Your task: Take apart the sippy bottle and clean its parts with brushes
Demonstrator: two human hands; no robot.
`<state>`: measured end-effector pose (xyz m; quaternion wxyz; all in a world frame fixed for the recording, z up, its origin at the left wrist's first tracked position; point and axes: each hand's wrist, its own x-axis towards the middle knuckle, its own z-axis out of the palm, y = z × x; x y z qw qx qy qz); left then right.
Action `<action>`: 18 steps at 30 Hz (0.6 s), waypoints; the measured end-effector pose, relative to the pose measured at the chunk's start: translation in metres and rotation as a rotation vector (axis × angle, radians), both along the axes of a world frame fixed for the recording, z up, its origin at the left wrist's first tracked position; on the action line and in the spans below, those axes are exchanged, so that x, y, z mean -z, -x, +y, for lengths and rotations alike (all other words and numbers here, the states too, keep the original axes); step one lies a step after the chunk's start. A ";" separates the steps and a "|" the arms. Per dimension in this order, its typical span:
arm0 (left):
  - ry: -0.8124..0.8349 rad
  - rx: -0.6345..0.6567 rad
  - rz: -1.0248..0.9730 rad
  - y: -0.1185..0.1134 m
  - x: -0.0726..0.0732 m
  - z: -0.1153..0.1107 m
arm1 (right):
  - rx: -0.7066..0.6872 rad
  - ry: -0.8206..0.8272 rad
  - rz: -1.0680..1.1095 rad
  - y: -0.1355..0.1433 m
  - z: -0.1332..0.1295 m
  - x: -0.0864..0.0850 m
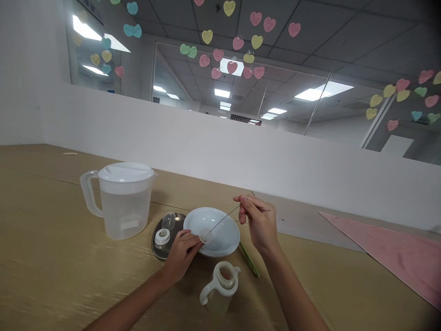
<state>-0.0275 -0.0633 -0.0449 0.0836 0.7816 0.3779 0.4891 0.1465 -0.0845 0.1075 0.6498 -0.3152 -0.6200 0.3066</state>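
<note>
My left hand (184, 253) holds a small translucent round piece (206, 236) over the near-left part of a white bowl (225, 241). A thin wire-like tool (223, 219) runs from that piece up to my right hand (258, 218), which pinches its upper end to the right of the bowl. In front of the bowl stands a bottle (222, 287) with white handles and an open top. A metal tray (160, 250) at the left carries a white ring (162, 236) and a clear cap (168, 220).
A lidded translucent pitcher (126, 202) holding clear liquid stands left of the tray. A green stick-like object (249, 260) lies right of the bowl. Pink cloth (396, 253) covers the table's right side. Behind the table is a white wall (206, 147) below glass.
</note>
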 end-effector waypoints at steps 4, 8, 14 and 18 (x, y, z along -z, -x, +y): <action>0.003 -0.005 0.014 0.000 0.000 0.000 | -0.019 0.057 0.015 0.001 0.002 0.001; -0.004 -0.005 0.010 0.000 0.002 0.002 | -0.046 0.166 0.087 0.001 0.007 0.000; 0.015 0.007 -0.011 0.000 0.003 0.002 | -0.035 0.266 0.168 -0.001 0.013 0.000; 0.009 0.006 0.001 0.000 0.003 0.001 | -0.055 0.215 0.076 0.000 0.011 0.002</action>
